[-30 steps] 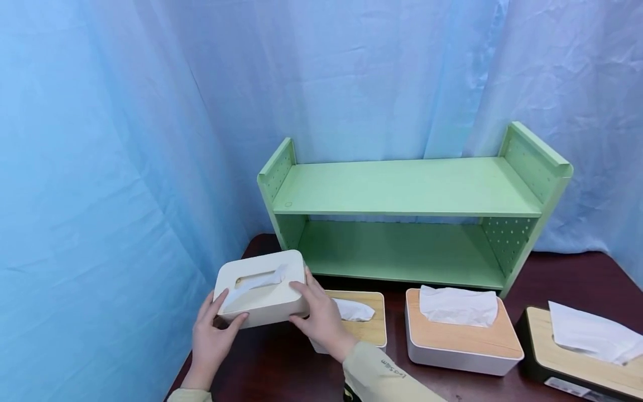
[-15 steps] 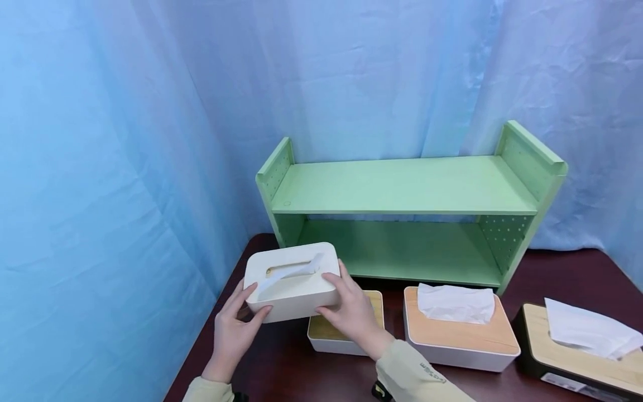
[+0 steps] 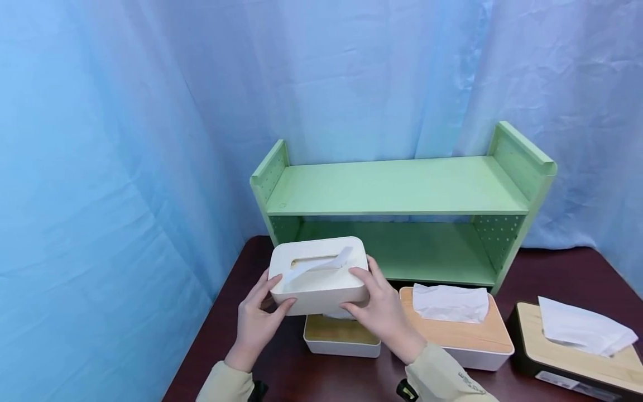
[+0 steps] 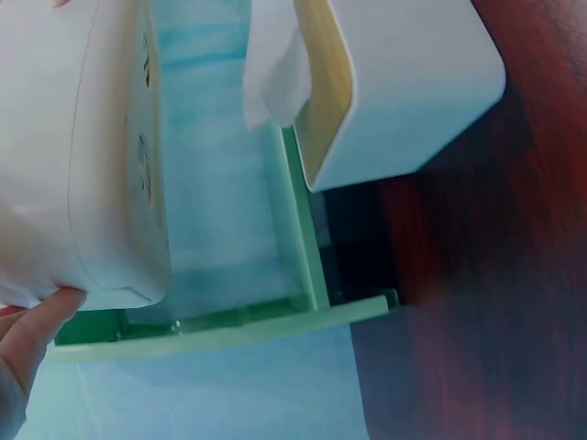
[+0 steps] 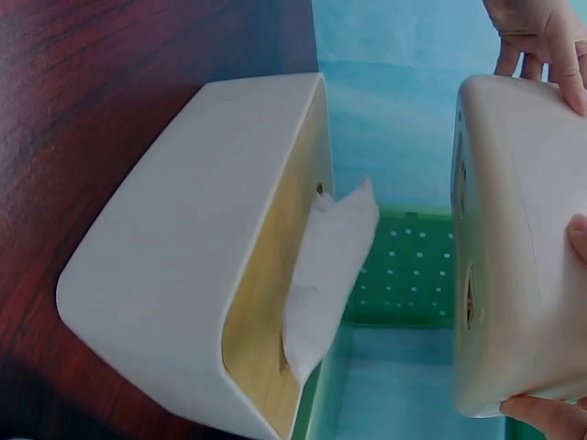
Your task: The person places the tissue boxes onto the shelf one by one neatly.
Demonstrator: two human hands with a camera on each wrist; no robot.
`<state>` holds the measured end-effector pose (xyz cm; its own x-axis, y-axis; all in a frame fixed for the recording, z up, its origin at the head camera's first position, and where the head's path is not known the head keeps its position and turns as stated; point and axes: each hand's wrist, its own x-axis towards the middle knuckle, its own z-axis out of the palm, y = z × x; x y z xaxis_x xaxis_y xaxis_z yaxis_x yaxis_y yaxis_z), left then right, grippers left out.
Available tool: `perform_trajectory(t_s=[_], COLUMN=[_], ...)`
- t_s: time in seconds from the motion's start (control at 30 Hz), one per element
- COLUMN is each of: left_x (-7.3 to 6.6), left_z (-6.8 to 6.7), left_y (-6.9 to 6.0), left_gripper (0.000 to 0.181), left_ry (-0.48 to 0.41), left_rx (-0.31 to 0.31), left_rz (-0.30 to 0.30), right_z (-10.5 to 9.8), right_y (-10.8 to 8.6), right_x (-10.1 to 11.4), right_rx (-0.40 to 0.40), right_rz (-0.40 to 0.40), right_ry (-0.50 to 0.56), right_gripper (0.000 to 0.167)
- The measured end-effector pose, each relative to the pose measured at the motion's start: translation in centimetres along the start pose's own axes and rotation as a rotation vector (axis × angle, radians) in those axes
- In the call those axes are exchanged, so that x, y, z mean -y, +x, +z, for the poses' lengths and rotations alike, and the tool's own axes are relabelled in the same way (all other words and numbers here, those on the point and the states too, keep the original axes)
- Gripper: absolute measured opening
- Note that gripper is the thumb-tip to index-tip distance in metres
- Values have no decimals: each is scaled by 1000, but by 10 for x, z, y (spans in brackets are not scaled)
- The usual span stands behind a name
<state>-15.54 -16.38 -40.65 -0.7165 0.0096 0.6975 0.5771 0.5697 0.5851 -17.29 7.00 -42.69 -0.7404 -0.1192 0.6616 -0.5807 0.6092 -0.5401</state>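
Both hands hold a white tissue box (image 3: 321, 301) in the air, tilted, with a strip of white tissue lying across its slot. My left hand (image 3: 258, 321) grips its left end, fingers on top and thumb at the front. At the right end, my right hand (image 3: 384, 310) grips it the same way. Below and behind it, a smaller white tissue box with a wood-look lid (image 3: 343, 340) stands on the table, its tissue mostly hidden. In the left wrist view the held white box (image 4: 46, 156) hangs apart from the wood-lidded box (image 4: 422, 82).
A green two-tier shelf (image 3: 402, 187) with raised perforated sides stands at the back of the dark red table (image 3: 226, 290). To the right are a white tissue box with an orange-tan lid (image 3: 462, 332) and a black one with a pale wood lid (image 3: 585, 357). Blue curtains (image 3: 125, 167) surround the table.
Both hands have carried the white tissue box to the right and slightly up, from the table's left side to over the smaller wood-lidded box. The grip looks the same; the view shifted slightly.
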Motion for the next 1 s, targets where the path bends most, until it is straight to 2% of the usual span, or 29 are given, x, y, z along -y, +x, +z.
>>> perform_trajectory(t_s=[0.1, 0.23, 0.33, 0.6, 1.0], left_x=[-3, 14, 15, 5, -20], left_z=[3, 12, 14, 12, -1], left_y=[3, 2, 4, 23, 67], left_gripper=[52, 54, 53, 51, 52], left_ry=[-4, -40, -56, -70, -109], left_rx=[3, 2, 12, 35, 76], left_rz=[21, 47, 61, 95, 162], right_z=[-6, -13, -19, -37, -65], right_y=[1, 2, 4, 16, 49], right_x=[-2, -3, -2, 3, 17], right_rx=[-5, -30, -59, -101, -154], right_rz=[-13, -45, -69, -122, -180], right_ry=[21, 18, -8, -69, -78], right_gripper=[70, 71, 72, 72, 70])
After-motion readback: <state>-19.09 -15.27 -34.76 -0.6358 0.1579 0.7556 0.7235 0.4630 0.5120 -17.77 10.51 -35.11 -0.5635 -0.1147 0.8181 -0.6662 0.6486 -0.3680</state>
